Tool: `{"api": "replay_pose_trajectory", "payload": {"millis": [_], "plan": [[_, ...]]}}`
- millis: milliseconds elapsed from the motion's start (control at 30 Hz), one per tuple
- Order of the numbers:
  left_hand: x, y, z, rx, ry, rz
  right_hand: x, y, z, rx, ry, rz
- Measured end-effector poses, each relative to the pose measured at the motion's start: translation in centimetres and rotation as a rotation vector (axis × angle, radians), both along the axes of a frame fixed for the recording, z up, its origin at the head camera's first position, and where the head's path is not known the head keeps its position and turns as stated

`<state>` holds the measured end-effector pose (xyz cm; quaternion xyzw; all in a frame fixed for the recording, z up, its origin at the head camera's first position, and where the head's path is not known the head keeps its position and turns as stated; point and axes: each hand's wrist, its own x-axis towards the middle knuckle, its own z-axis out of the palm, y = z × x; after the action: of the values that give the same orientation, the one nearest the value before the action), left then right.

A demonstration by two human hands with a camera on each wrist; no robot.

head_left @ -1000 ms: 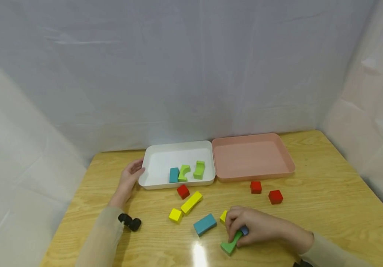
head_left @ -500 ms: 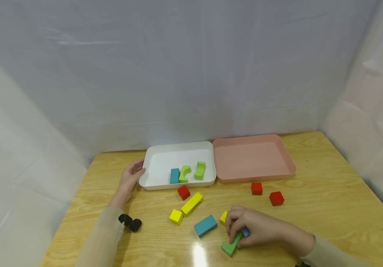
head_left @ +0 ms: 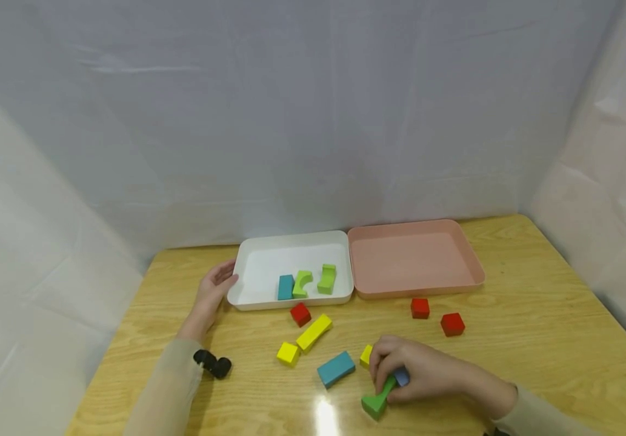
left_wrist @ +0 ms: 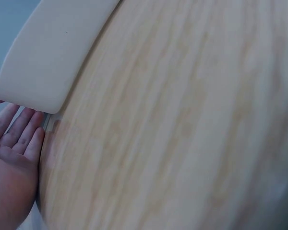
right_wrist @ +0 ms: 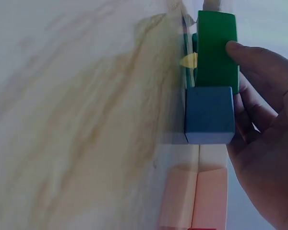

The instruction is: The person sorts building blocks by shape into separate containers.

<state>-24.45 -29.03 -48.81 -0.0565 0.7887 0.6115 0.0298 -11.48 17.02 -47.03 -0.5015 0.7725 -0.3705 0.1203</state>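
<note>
From where I stand, over at the left, a beige sleeve with a black device (head_left: 213,363) at its cuff leads to the left hand (head_left: 210,298), which is relaxed, its fingers straight and touching the end of the white tray (head_left: 260,266). Inside that tray, near its front wall, sit a teal block (head_left: 285,287), then a lime curved block (head_left: 300,286) just beside it and a second lime block (head_left: 326,280) a little apart. In front of the tray on the tabletop (head_left: 542,339) lie a yellow cube (head_left: 288,354), a red cube (head_left: 300,315), a yellow bar (head_left: 314,333) and, nearer me, a blue oblong block (head_left: 336,369). Next comes a small yellow block (head_left: 365,355), partly hidden behind the right hand (head_left: 419,372). That hand pinches a green block (head_left: 375,404) between thumb and fingers, low at the near side of the tabletop; I can't tell whether the piece touches the wood. A blue block (right_wrist: 210,115) sits just beside the green one. Behind, the pink tray (head_left: 416,257) stands against the white one, and in front of it rest two more red cubes (head_left: 452,325).
</note>
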Motion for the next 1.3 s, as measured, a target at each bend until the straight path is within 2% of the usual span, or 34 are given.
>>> {"api": "replay_pose_trajectory", "payload": {"millis": [233, 767, 1100, 1300], "plan": [[0.0, 0.0, 0.0, 0.01, -0.001, -0.002, -0.3, 0.3, 0.4, -0.005, -0.056, -0.032], [0.0, 0.0, -0.1, 0.008, 0.026, -0.005, -1.4, 0.1, 1.6, -0.054, 0.003, -0.042], [-0.2, 0.1, -0.4, 0.0, 0.027, 0.002, -2.5, -0.1, 2.0, -0.108, -0.01, -0.04], [-0.1, 0.0, -0.4, 0.011, 0.031, -0.003, -3.5, -0.1, 2.3, -0.115, 0.012, -0.088]]}}
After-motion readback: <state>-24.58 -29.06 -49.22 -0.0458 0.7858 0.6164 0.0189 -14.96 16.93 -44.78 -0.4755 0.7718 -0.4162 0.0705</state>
